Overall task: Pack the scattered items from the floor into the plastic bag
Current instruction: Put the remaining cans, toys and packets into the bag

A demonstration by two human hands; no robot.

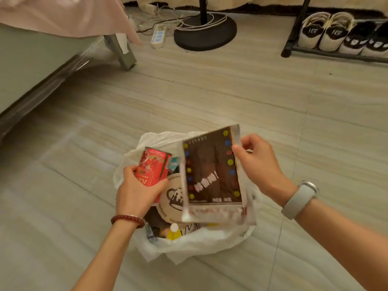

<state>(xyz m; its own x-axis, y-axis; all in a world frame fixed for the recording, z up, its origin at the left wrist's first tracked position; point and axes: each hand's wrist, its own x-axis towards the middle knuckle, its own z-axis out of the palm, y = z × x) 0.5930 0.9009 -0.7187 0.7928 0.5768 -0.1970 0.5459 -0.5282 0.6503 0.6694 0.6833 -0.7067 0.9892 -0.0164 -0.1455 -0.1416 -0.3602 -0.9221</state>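
Plastic bag (189, 244) sits open on the floor (210, 97) right under both hands, white and crumpled, its mouth spread wide. Inside lie a round printed card disc (171, 198), a small yellow bottle with a white cap (173, 232) and some darker items too blurred to name.

Over the mouth, the right hand (258, 164) pinches the upper right edge of a clear-edged packet with a dark dotted label (212, 175), thumb on the front face and fingers curled behind; the packet hangs tilted, its lower edge just above the bag's contents. The left hand (136, 190) is wrapped around a red box (152, 166), holding it upright at the bag's left side, low in the opening; whether the box already rests on what is inside cannot be told.

Judging from this, the step in hand is dropping both pieces in. To do it well, the flat packet should slide down edge-first along the bag's right wall, so it stands beside the disc instead of lying across the opening and blocking it. The red box can then go in on the left, set down rather than let fall, since the thin film may tear on a corner.

Further out stand a fan base (204, 32), a power strip (158, 36) and a shoe rack (336, 51).
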